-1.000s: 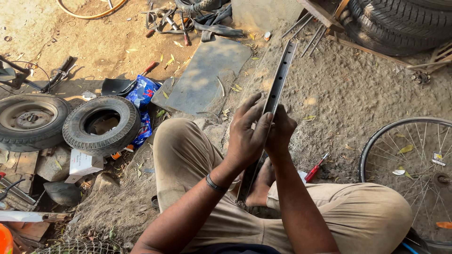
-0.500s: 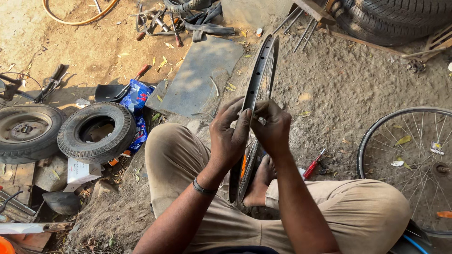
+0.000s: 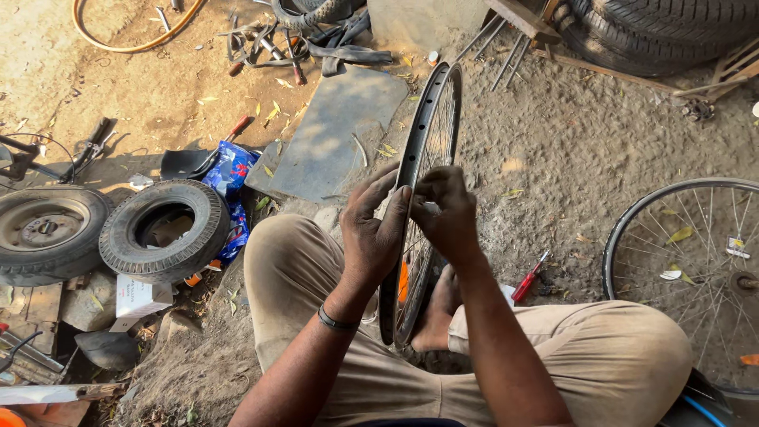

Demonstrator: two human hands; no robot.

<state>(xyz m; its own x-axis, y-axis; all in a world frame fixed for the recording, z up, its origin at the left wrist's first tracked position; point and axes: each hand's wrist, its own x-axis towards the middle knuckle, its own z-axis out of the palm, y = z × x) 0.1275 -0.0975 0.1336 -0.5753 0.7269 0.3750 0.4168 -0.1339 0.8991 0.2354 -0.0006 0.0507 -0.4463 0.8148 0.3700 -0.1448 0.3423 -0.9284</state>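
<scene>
Black bicycle rim (image 3: 427, 142) upright between the knees, left hand (image 3: 371, 229) gripping its near edge, right hand (image 3: 447, 213) pinching spokes, small tyre (image 3: 164, 229) lying left, empty inside.

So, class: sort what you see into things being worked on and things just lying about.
In hand:
left hand
right hand
spoked bicycle rim, upright between the knees

Lying about:
small tyre
wheel with tyre
second spoked wheel
red-handled screwdriver
orange hose

bicycle rim (image 3: 427, 150) turned from edge-on to slightly open; both hands (image 3: 411, 225) shifted lower
</scene>
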